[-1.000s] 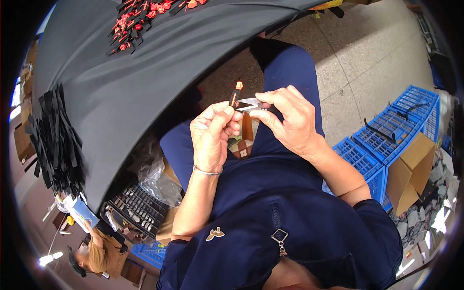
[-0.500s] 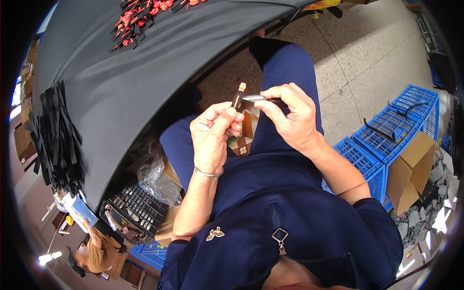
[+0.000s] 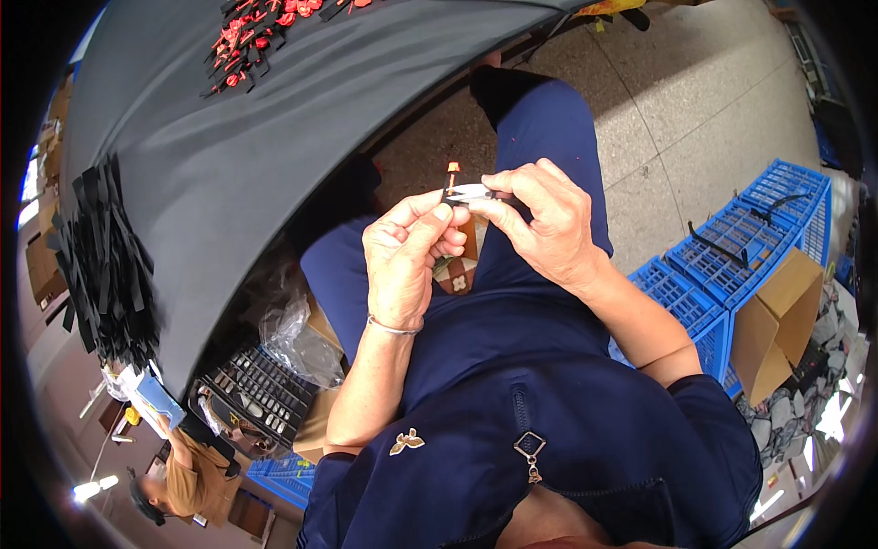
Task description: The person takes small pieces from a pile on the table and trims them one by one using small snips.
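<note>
My left hand [image 3: 402, 247] pinches a small black strip [image 3: 449, 187] between thumb and fingers, above my lap. A red-orange piece [image 3: 454, 166] tops the strip, which stands roughly upright. My right hand [image 3: 553, 220] closes on a small pair of thread snips [image 3: 472, 192] with silvery blades. Their tips point left and meet the strip just above my left fingertips; whether they cut into it is too small to tell.
A black-covered table [image 3: 238, 174] holds a pile of red-and-black pieces [image 3: 242, 46] and a thick bundle of black strips [image 3: 110, 265]. Blue plastic crates [image 3: 732, 252] and an open cardboard box [image 3: 777, 320] stand at right. At lower left is another person [image 3: 187, 476].
The snips' blades have swung across the strip, nearer my left fingertips. My right hand has shifted slightly left, and the strip's red end sits a little lower.
</note>
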Available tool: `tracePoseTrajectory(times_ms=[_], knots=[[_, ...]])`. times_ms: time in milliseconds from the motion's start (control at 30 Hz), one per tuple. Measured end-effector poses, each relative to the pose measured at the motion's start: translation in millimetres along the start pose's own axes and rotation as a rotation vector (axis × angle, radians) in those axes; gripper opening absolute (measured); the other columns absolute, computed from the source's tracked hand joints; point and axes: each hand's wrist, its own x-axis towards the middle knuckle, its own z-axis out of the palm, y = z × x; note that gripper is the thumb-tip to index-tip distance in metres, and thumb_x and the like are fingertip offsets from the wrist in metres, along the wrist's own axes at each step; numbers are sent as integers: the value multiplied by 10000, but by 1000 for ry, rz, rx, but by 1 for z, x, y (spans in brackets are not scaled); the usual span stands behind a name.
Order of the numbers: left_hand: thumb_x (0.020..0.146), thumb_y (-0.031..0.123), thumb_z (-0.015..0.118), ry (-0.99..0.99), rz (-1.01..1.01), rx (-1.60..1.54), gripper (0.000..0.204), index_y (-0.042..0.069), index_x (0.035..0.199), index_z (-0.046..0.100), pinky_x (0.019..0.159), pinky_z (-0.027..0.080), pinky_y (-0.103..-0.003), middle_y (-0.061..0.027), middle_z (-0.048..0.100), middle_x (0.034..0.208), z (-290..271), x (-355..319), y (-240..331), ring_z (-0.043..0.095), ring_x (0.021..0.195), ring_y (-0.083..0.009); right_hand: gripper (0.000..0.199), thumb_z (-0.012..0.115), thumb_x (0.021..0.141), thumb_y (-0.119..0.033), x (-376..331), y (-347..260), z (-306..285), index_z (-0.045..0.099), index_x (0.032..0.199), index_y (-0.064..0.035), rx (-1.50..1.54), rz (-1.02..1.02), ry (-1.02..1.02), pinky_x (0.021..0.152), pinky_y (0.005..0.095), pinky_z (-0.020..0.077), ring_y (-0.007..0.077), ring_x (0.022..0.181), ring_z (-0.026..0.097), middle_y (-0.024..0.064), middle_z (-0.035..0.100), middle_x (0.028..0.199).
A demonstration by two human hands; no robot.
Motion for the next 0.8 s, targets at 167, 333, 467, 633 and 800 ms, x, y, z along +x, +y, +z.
tracePoseTrajectory(times_ms=[167,333,467,633,800], knots=[[867,55,584,10,-18,1,180,-43,1013,618,601,512,-212,-97,667,827,-2,2,-4,598,626,-97,194,758,680,-91,3,1,-1,649,825,-23,21,89,-31,546,284,438,195,614,541,68,630,734],[866,61,589,14,-19,1,176,-40,1007,622,599,511,-213,-97,668,823,-2,5,-4,598,625,-98,188,758,688,-90,2,2,1,653,831,-25,41,102,-72,556,282,445,186,621,546,67,635,743],[858,63,595,44,-27,32,178,-39,1001,627,604,505,-208,-93,669,821,-6,-1,-2,596,631,-90,180,747,697,-71,5,-2,5,655,841,-16,46,120,-84,582,278,461,178,642,563,73,636,753],[849,46,591,60,20,57,178,-37,1004,618,580,502,-222,-119,673,827,-27,-13,0,603,620,-107,148,728,730,-121,6,-3,13,648,837,-57,11,127,-96,569,292,473,197,629,592,49,635,755],[841,41,597,348,245,116,187,-33,1012,609,582,513,-233,-147,672,844,-101,-55,10,614,624,-125,155,692,801,-71,4,2,17,636,931,-9,327,380,-78,658,203,467,60,720,568,30,637,803]])
